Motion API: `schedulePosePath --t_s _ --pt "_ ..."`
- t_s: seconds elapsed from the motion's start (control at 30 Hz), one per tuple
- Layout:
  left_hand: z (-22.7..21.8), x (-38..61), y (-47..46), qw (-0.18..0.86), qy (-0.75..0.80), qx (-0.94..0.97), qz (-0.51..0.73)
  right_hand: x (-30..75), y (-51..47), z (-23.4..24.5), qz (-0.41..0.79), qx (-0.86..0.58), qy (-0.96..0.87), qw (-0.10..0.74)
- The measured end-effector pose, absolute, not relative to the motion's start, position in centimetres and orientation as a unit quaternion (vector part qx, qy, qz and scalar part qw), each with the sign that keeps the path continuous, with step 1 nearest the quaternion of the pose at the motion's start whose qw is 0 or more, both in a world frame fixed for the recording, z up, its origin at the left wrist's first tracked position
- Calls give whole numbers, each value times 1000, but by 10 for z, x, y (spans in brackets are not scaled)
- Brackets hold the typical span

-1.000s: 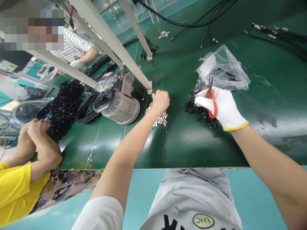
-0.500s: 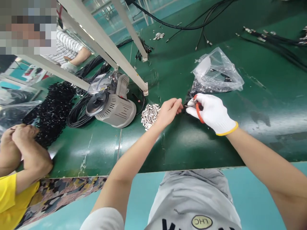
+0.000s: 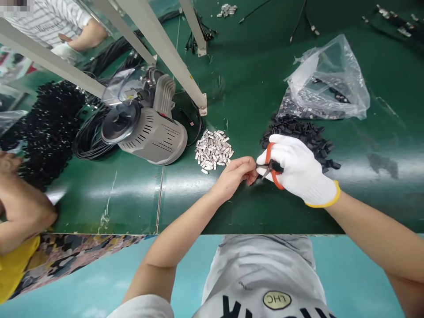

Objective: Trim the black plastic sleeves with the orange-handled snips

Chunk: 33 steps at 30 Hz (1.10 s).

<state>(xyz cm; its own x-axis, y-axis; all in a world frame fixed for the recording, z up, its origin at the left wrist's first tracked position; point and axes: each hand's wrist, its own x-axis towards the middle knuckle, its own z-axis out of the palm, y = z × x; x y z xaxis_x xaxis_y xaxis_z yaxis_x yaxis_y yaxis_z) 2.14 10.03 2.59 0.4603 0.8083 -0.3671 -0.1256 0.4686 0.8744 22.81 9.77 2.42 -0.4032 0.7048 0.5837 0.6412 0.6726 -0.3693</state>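
A green work bench [image 3: 126,207] runs across the view, with a teal floor [image 3: 351,274] past its near edge and a white metal frame [image 3: 159,48] over it. A grey machine [image 3: 152,137] sits beside a coil of black cable [image 3: 89,141]. At the far left are a striped shirt [image 3: 43,20] and a co-worker's bare forearm [image 3: 23,207].

The bare left hand [image 3: 233,176] has its fingers pressed together, pinching a tiny dark piece [image 3: 255,169], too small to make out, at the blades of orange scissors [image 3: 272,167]. The gloved right hand [image 3: 300,170] closes around the scissors, blades crossed and not fully shut. A heap of metal clips [image 3: 212,150] lies near the left hand, and a heap of black pieces [image 3: 298,141] lies just past the glove, by a clear plastic bag [image 3: 326,84].
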Motion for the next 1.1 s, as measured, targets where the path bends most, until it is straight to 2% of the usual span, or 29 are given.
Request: schedulePosePath --t_s 0.13,0.3,0.4,0.57,1.1 --pt "26 17 94 737 414 390 367 227 98 31 82 -418 -840 336" --pt "30 8 97 715 446 356 402 232 104 47 73 -486 -856 159" --pt "32 2 98 707 465 351 400 231 103 48 43 -484 -868 105" --pt "31 2 94 694 463 380 400 225 98 41 28 -480 -874 72" --pt "27 11 86 648 446 425 448 230 89 36 48 -509 -858 51"
